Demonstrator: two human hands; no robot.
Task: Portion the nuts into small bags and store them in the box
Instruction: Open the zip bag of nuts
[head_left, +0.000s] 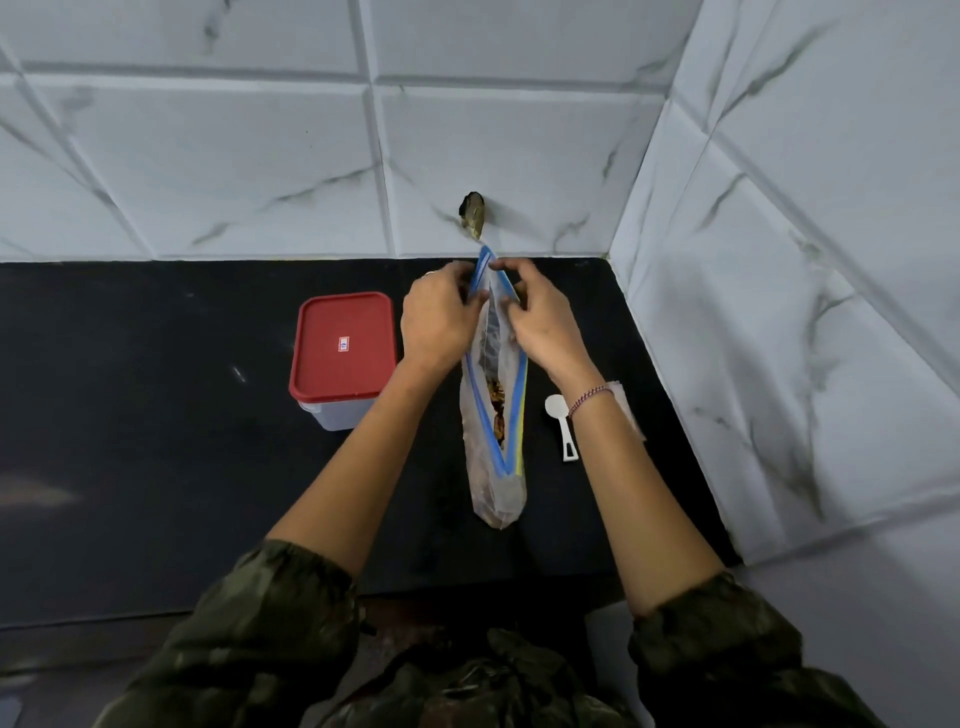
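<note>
A clear zip bag (496, 478) with a blue and yellow seal stands on the black counter (156, 441), its mouth partly parted, brown nuts (497, 402) showing inside. My left hand (439, 325) pinches the blue strip of the seal at the bag's far end. My right hand (540, 322) pinches the opposite strip there. A clear box with a red lid (343, 345) sits closed to the left of my left hand. A white scoop (561, 423) lies on the counter to the right of the bag, beside my right wrist.
White marble-pattern tiled walls (260, 156) close off the back and the right side of the counter. A dark hole (472, 213) marks the back wall just above the bag. Some clear plastic (626, 410) lies under my right wrist.
</note>
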